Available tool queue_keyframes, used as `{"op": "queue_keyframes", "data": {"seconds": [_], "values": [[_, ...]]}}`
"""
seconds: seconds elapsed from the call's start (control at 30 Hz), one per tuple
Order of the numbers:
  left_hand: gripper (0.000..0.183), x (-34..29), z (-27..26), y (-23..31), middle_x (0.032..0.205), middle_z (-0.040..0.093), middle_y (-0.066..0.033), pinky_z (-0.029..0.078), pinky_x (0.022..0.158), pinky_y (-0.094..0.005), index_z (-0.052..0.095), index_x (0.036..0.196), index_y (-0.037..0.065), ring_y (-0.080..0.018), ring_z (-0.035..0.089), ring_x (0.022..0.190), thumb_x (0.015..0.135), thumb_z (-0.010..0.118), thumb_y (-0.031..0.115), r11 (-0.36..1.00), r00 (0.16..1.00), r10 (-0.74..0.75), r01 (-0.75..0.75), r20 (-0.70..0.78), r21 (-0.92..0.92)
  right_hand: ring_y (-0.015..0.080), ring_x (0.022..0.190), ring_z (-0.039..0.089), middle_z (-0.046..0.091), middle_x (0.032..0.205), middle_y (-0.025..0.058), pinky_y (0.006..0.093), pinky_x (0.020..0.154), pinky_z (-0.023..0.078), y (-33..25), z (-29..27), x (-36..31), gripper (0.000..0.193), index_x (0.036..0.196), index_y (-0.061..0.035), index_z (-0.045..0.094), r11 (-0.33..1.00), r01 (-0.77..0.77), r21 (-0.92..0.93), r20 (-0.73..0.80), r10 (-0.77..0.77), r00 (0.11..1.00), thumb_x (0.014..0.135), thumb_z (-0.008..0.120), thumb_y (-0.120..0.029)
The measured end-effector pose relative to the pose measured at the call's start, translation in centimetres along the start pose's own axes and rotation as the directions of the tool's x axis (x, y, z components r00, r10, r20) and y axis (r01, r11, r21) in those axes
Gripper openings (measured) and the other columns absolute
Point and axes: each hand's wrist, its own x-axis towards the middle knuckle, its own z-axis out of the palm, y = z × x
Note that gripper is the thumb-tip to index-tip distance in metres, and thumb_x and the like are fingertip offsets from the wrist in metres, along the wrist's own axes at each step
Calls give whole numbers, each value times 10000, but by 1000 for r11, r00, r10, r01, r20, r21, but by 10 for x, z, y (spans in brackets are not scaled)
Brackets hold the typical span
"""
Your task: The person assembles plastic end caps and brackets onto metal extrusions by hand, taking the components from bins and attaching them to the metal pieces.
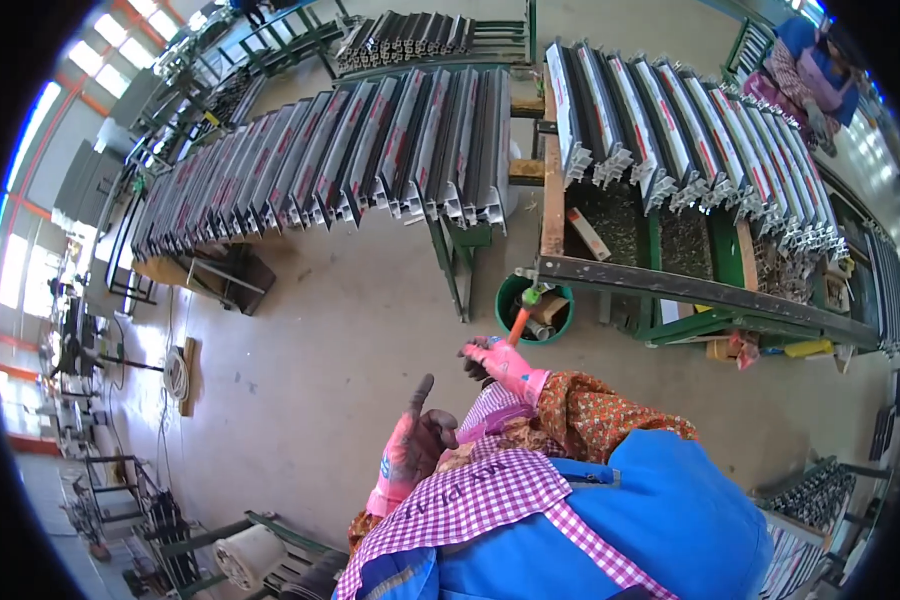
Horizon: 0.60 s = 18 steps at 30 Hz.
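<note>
My left hand (416, 446), in a pink glove with dark, dirty fingers, is held in front of my body. Its index finger points up and the other fingers are loosely bent, with nothing in them. To its right, my right hand (502, 364) wears a matching glove. Its dark fingertips point left and stand apart, though part of the hand is hidden. Just beyond it, an orange rod-like piece with a green end (520, 318) rises toward the bench corner; whether hand and rod touch cannot be made out. Behind the rod stands a green bin (562, 322) with scraps inside.
Long metal profiles (400, 140) lie side by side on a rack at the left. More profiles (690, 130) rest across a dark-edged bench (710, 290) at the right. A person (805, 75) stands beyond them. A coiled cable (177, 375) lies on the floor (300, 350).
</note>
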Motion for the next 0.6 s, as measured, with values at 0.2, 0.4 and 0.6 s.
{"op": "queue_keyframes", "data": {"seconds": [0.2, 0.4, 0.6], "values": [[748, 21, -80, 39, 896, 573, -99, 453, 727, -303, 228, 1398, 28, -172, 542, 776, 864, 492, 480, 999, 992, -38, 38, -120, -9, 220, 648, 623, 643, 724, 88, 358, 610, 511, 58, -42, 175, 206, 854, -84, 619, 835, -72, 545, -310, 280, 909, 862, 556, -280], [671, 40, -152, 96, 943, 580, -94, 444, 776, -331, 326, 1351, 43, -190, 551, 813, 862, 515, 461, 993, 906, -105, 73, -409, -93, 227, 581, 597, 577, 659, 47, 341, 543, 519, 66, -9, 341, 253, 886, -123, 560, 546, 117, 829, -407, 448, 796, 869, 534, -374], [510, 150, -149, 160, 978, 557, -126, 463, 763, -315, 302, 1361, 24, -204, 539, 802, 935, 429, 275, 966, 928, -258, 253, -268, -54, 195, 541, 577, 586, 641, 66, 326, 473, 483, 226, -162, 428, 327, 840, -55, 607, 495, 418, 762, -592, 270, 759, 890, 510, -363]]}}
